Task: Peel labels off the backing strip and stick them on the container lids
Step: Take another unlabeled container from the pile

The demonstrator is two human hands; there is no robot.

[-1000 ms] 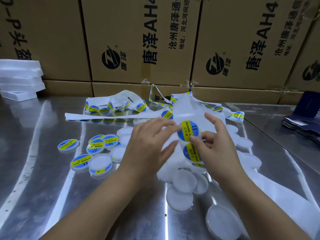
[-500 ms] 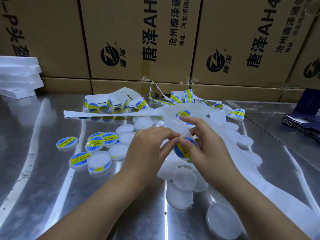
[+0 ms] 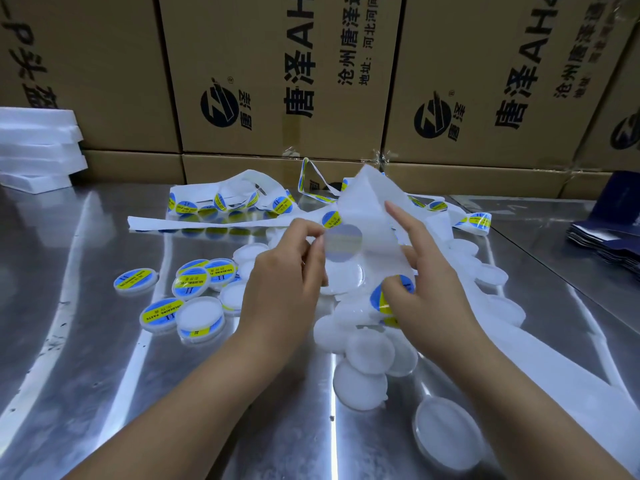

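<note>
My left hand (image 3: 287, 271) pinches the edge of a round label (image 3: 343, 242) whose pale back side faces me. Beside it, my right hand (image 3: 420, 275) holds the white backing strip (image 3: 370, 206), which stands up in a peak. Another blue-and-yellow label (image 3: 378, 299) sits on the strip under my right thumb. Several plain white lids (image 3: 369, 349) lie piled on the metal table (image 3: 104, 393) below both hands. Several labelled lids (image 3: 191, 282) lie to the left.
Tangled strip with more labels (image 3: 221, 202) lies at the back of the table. Cardboard boxes (image 3: 277, 81) form a wall behind. White foam sheets (image 3: 38, 147) are stacked far left, dark blue packets (image 3: 609, 237) far right. A single lid (image 3: 446, 434) lies near right.
The strip has swung up into a peak in my right hand. The top label has come away from it and now hangs from my left fingertips, back side toward me.
</note>
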